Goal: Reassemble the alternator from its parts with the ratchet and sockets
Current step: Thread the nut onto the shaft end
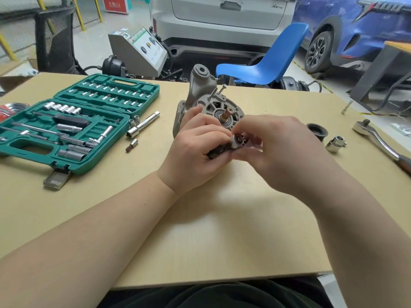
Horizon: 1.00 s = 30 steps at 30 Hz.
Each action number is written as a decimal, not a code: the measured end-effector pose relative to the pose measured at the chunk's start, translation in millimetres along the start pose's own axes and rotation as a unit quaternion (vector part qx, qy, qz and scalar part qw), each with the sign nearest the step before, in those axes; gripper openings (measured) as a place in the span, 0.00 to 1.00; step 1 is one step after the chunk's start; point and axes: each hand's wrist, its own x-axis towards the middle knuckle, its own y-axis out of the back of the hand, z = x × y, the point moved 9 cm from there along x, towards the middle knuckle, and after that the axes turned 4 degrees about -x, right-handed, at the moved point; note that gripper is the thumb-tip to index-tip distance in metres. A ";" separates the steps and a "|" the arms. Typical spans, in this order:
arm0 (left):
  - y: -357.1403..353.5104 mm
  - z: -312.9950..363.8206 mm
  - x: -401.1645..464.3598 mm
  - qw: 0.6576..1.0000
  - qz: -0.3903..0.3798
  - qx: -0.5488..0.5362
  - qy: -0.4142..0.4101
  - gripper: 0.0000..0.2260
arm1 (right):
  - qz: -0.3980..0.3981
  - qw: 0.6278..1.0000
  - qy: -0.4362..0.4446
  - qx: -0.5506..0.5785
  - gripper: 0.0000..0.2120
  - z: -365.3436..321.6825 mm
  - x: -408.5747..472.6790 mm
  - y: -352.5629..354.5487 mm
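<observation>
Metal small part (pixel 236 142), silver w/ a dark body, sits in the grip at table centre: left hand (pixel 195 150) has its fingers curled round the dark end, right hand (pixel 273 147) pinches the silver end w/ thumb and fingertips; exact part ID cannot be told, too hidden by the fingers. Both hands are closed on this one item, held just above the table (pixel 200 230), not yet fitted to anything. Directly beyond the grip, touching or nearly touching the left knuckles, stands the alternator housing (pixel 208 105): rear frame on, shaft end and bearing exposed, two long bolts (pixel 216 92) standing proud and tilted, i.e. not run down. Judgement: assy is mid-stage; main body is together, but through-bolts need tightening and loose pcs remain. To the right of the grip, apart from it: dark pulley-like part (pixel 317 131), a loose socket (pixel 336 143), then the ratchet (pixel 378 138), lying unused. To the left of the grip: a few loose sockets and an extension (pixel 142 125), then the open green socket case (pixel 73 125). Far beyond: blue chair (pixel 271 61) and parked vehicles.
</observation>
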 end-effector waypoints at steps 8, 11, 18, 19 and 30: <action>-0.2 2.0 1.1 1.000 -0.002 0.006 -0.007 0.06 | 0.003 0.999 -0.033 -0.029 0.15 14.3 1.0 1.6; -0.8 2.9 1.5 1.000 -0.004 0.008 -0.004 0.06 | 0.006 1.000 0.005 -0.029 0.13 9.4 -2.2 -1.5; -2.0 0.9 -0.2 1.000 -0.015 0.012 -0.003 0.05 | 0.010 0.997 0.062 0.048 0.10 6.1 -1.9 -2.8; -1.6 0.7 -0.3 1.000 -0.013 0.014 -0.003 0.05 | 0.007 0.997 0.058 0.058 0.10 7.7 -1.8 -4.1; 1.9 1.2 0.4 1.000 0.001 -0.010 0.011 0.07 | 0.034 0.983 -0.090 0.154 0.16 27.7 -8.5 -12.6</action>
